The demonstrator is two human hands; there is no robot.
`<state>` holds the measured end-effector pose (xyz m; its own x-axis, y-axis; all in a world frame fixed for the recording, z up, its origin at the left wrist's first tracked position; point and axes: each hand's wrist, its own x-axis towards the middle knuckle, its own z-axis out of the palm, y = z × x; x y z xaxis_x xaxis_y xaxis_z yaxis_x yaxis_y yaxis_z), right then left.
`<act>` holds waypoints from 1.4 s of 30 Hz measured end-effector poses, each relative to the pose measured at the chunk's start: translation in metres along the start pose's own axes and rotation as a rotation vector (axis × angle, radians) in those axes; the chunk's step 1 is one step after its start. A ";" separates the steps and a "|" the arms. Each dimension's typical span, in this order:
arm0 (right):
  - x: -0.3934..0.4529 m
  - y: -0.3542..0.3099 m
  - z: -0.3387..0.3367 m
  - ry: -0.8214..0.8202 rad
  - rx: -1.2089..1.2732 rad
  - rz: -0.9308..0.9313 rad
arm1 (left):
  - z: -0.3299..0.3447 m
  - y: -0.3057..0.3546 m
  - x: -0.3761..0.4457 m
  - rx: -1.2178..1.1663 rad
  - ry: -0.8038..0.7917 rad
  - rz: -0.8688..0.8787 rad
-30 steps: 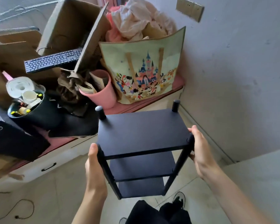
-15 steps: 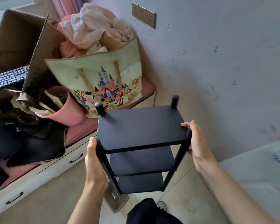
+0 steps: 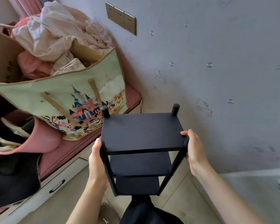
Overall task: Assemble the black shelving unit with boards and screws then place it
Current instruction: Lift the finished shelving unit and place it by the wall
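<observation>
Hands grip the black shelving unit (image 3: 141, 131) by its two near posts: left hand (image 3: 96, 160) curled round the left post, right hand (image 3: 194, 150) wrapped round the right one. It hangs upright above the floor (image 3: 181, 202), near the wall (image 3: 208, 70), right of the cartoon-print bag (image 3: 55, 97).

Home room; laundry pile (image 3: 55, 34); cartoon tote (image 3: 68, 101); drawer bench (image 3: 58, 178).
</observation>
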<state>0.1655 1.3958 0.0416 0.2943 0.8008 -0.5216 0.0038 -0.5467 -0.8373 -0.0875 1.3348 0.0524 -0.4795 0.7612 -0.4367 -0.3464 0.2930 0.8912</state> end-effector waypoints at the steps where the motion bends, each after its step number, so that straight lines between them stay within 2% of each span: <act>1: 0.009 -0.004 0.004 0.013 -0.006 0.010 | 0.005 0.002 0.012 0.010 0.003 -0.012; 5: 0.037 -0.016 0.016 0.074 0.018 -0.021 | 0.022 0.010 0.059 0.069 -0.032 -0.099; 11: 0.084 -0.025 0.017 0.065 0.032 0.016 | 0.052 0.013 0.118 0.119 -0.091 -0.223; 19: 0.157 -0.018 0.022 0.022 0.041 0.294 | 0.091 0.008 0.189 0.175 -0.184 -0.451; 26: 0.189 -0.017 0.036 -0.069 0.021 0.380 | 0.106 -0.005 0.244 0.255 -0.197 -0.589; 34: 0.238 -0.003 0.056 0.017 0.057 0.480 | 0.124 -0.033 0.321 0.273 -0.250 -0.660; 42: 0.274 0.048 0.092 0.120 0.028 0.571 | 0.139 -0.083 0.409 0.429 -0.324 -0.756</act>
<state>0.1581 1.6116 -0.1566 0.3485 0.3473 -0.8706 -0.2118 -0.8756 -0.4341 -0.1426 1.7026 -0.1832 0.0234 0.3862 -0.9221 -0.1164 0.9171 0.3812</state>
